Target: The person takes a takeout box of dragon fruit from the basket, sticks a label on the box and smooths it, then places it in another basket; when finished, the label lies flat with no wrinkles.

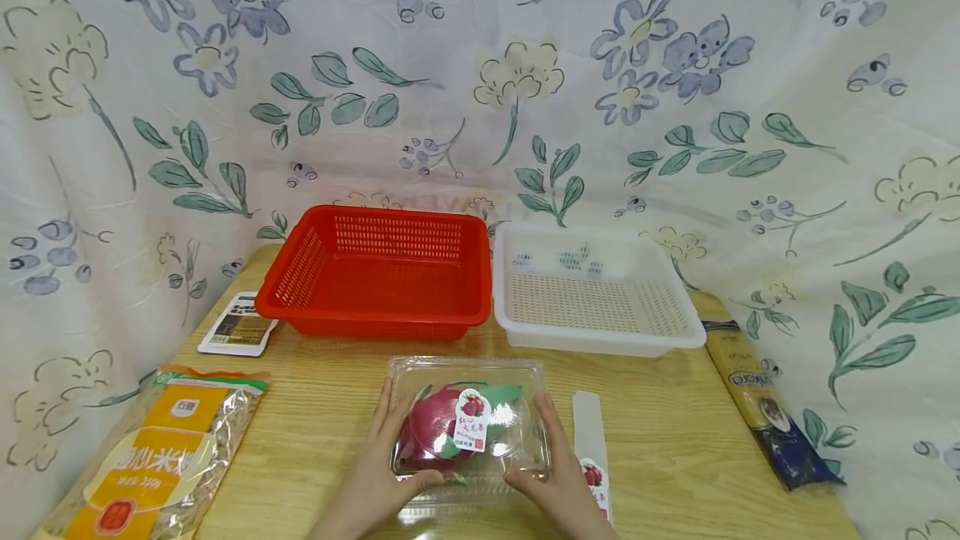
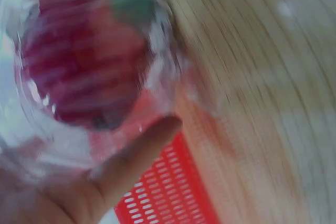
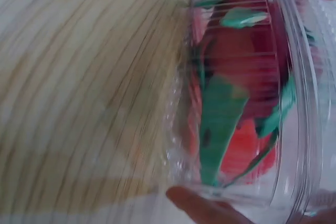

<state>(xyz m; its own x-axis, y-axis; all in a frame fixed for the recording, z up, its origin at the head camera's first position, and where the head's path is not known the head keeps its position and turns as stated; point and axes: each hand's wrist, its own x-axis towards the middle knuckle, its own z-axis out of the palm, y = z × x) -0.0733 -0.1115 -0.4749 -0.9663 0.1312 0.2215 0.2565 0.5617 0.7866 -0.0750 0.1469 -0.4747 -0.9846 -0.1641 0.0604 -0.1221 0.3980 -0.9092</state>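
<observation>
A clear plastic clamshell box (image 1: 517, 457), closed, sits between both hands at the near middle of the table. Through its lid shows a red dragon fruit (image 1: 427, 432) with green leafy tips, and a white sticker (image 1: 471, 422) with a fruit picture is on top. My left hand (image 1: 378, 473) grips the box's left side, thumb at the near edge. On the opposite side my right hand (image 1: 551, 482) holds it the same way. In the right wrist view the fruit (image 3: 241, 51) shows through the ribbed wall; the left wrist view is blurred.
Behind the box stand a red basket (image 1: 375, 327) and a white basket (image 1: 585, 340). A white strip with stickers (image 1: 588, 423) lies right of the box. At left are a yellow food bag (image 1: 142, 457) and a small pouch (image 1: 240, 325); at right, a pasta packet (image 1: 757, 390).
</observation>
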